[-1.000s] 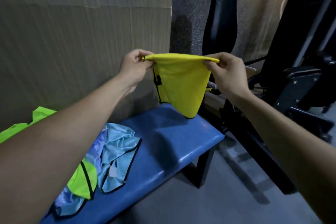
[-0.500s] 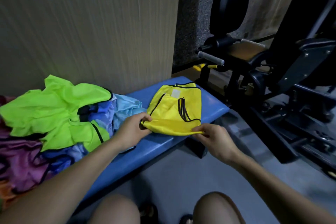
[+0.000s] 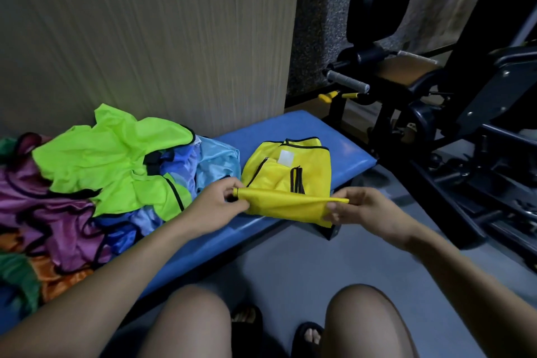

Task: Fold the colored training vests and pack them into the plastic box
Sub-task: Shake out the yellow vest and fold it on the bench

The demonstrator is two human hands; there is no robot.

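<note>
honestly i'm seeing most of the job still waiting: the blue bench (image 3: 305, 136) is carrying a big heap of unfolded vests (image 3: 96, 183) on the left, and no plastic box is showing anywhere. the yellow vest (image 3: 290, 174) is lying partly folded at the bench's right end, my left hand (image 3: 216, 206) and right hand (image 3: 366, 212) each pinching a corner of its near edge, raised taut. a second ago it was hanging in mid-air; now it's lying down.
</note>
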